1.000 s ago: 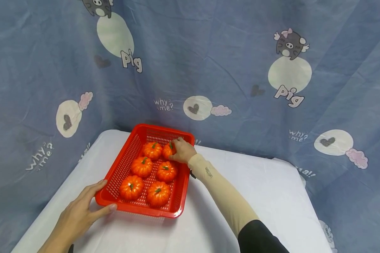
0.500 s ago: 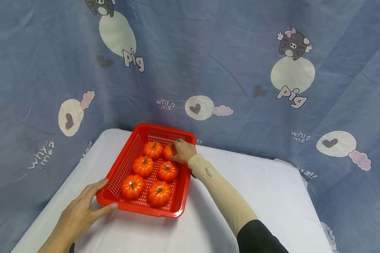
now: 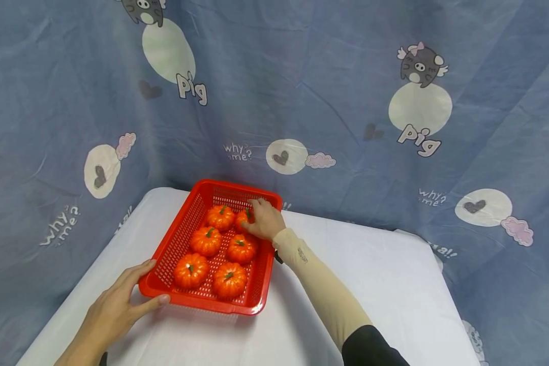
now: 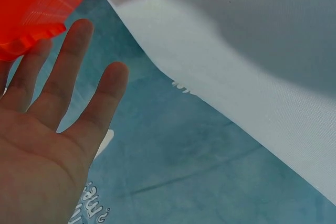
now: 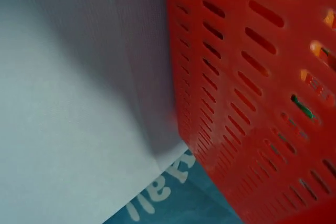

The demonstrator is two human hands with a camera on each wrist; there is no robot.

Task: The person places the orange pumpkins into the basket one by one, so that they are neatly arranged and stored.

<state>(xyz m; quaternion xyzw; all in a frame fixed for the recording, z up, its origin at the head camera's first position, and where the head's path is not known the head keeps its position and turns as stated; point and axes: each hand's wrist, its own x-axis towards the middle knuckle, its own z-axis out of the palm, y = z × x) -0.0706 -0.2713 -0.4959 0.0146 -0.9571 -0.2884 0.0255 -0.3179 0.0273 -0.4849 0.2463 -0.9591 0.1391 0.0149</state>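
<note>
Several small orange pumpkins with green stems sit inside a red slotted plastic basket (image 3: pixel 267 272) in the head view. My left hand (image 3: pixel 114 305) is at the basket's near-left corner, thumb by the front rim and fingers by the left rim. In the left wrist view its fingers (image 4: pixel 60 85) are straight and spread, some touching the red plastic. My right hand (image 3: pixel 266 218) reaches over the right rim, its fingers extended beside the back-right pumpkin (image 3: pixel 243 220) and partly covering it. The right wrist view shows the basket's slotted side (image 5: pixel 236 93) but no hand.
The basket stands on a white-covered table (image 3: pixel 366 274), toward its back left. A blue printed curtain (image 3: pixel 338 101) hangs behind the table and along its left side. The table's edge (image 4: pixel 157 69) shows in the left wrist view.
My right hand's fingers have straightened and loosened around the back-right pumpkin, with the hand shifting slightly. That pumpkin stays in its place. My left hand and the basket have hardly moved.
</note>
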